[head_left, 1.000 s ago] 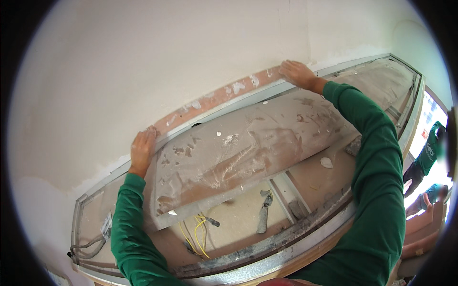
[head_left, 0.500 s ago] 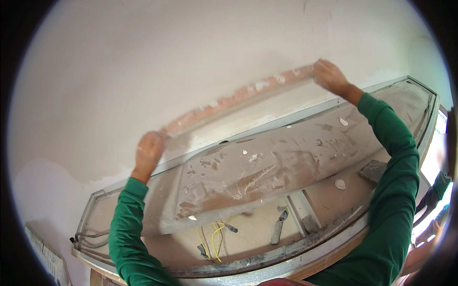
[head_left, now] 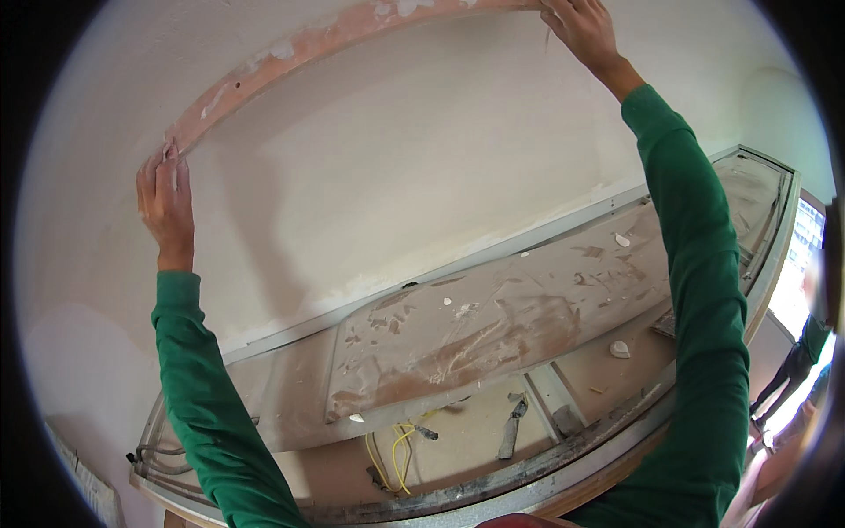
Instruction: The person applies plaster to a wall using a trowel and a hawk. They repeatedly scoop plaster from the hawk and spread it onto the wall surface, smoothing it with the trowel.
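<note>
Raised since the earlier frame, pink strip (head_left: 343,35) now spans high against the white wall (head_left: 422,176) | left hand (head_left: 165,202) pinches its lower left end | right hand (head_left: 583,31) grips its upper right end | below: dusty panel (head_left: 493,334) lying over metal-framed recess (head_left: 607,431), yellow wires (head_left: 400,444) inside.

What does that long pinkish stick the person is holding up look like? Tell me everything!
The strip is long, thin and flat, pinkish-tan like wood or board, with white plaster-like smears. It looks curved, which may be the lens. It is held high against the white wall, the left hand pinching one end, the right hand gripping the other.
</note>
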A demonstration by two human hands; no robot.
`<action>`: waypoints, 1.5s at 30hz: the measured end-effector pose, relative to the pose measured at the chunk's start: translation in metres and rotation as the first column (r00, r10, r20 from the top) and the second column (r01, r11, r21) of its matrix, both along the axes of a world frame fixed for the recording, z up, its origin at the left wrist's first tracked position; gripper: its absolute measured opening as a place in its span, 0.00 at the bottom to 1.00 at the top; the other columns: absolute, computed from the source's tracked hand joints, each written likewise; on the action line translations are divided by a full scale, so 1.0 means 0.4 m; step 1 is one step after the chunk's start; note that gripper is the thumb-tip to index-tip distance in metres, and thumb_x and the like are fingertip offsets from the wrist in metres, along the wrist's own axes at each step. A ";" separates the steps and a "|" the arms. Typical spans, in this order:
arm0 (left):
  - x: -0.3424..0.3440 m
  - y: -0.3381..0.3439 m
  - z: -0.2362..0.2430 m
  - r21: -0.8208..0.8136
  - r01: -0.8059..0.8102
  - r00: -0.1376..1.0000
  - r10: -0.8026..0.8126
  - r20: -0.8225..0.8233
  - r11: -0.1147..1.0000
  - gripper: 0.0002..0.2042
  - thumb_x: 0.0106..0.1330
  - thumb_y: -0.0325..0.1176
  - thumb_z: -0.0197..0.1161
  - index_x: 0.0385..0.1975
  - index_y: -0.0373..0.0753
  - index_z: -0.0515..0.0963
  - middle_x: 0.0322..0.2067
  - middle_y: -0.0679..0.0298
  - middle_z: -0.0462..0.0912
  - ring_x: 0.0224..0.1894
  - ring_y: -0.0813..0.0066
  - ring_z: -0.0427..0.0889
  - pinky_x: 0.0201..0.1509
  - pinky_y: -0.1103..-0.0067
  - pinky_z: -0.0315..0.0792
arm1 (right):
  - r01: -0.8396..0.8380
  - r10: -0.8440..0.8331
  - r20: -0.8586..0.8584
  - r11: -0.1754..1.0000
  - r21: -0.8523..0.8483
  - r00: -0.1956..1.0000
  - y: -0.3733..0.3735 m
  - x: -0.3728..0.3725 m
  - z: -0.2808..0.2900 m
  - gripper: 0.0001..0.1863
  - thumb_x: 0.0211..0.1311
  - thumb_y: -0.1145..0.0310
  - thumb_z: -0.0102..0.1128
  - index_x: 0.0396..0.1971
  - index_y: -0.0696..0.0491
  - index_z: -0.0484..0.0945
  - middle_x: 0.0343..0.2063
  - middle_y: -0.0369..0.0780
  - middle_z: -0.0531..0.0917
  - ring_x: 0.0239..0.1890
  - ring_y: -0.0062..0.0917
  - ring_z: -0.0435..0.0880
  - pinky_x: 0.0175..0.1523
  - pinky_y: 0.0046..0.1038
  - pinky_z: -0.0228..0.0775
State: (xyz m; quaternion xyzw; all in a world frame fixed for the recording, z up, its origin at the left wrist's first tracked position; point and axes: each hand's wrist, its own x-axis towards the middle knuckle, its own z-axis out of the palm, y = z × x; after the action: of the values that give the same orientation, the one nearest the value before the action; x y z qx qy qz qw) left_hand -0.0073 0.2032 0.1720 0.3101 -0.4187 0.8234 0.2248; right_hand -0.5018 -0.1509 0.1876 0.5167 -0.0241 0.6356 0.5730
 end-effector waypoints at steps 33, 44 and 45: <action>0.099 -0.184 -0.143 0.326 -0.022 0.990 0.067 -0.125 0.945 0.12 0.55 0.23 0.68 0.39 0.37 0.77 0.37 0.60 0.78 0.40 0.60 0.79 0.43 0.69 0.78 | 0.027 0.003 -0.136 0.975 0.218 0.991 -0.173 0.117 -0.183 0.15 0.52 0.73 0.70 0.40 0.53 0.78 0.43 0.38 0.80 0.46 0.35 0.80 0.49 0.34 0.77; 0.112 -0.224 -0.317 0.487 0.047 0.972 0.073 -0.223 0.872 0.11 0.54 0.22 0.67 0.36 0.37 0.77 0.35 0.60 0.78 0.38 0.60 0.79 0.40 0.68 0.77 | 0.046 0.048 -0.269 0.943 0.331 0.962 -0.221 0.139 -0.360 0.16 0.50 0.74 0.66 0.40 0.51 0.76 0.41 0.36 0.78 0.46 0.33 0.78 0.48 0.33 0.76; 0.113 -0.225 -0.333 0.506 0.051 0.970 0.078 -0.229 0.861 0.10 0.54 0.21 0.66 0.36 0.37 0.77 0.35 0.60 0.78 0.38 0.60 0.79 0.40 0.68 0.77 | 0.051 0.050 -0.284 0.940 0.338 0.958 -0.220 0.139 -0.375 0.16 0.50 0.74 0.66 0.40 0.52 0.76 0.41 0.36 0.78 0.46 0.33 0.78 0.48 0.34 0.76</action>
State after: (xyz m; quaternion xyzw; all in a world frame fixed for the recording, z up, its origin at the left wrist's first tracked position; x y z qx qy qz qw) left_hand 0.0378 0.1132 0.0387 0.4593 -0.5881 0.6414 0.1785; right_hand -0.4462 -0.2390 0.0378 0.6953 -0.0504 0.5396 0.4721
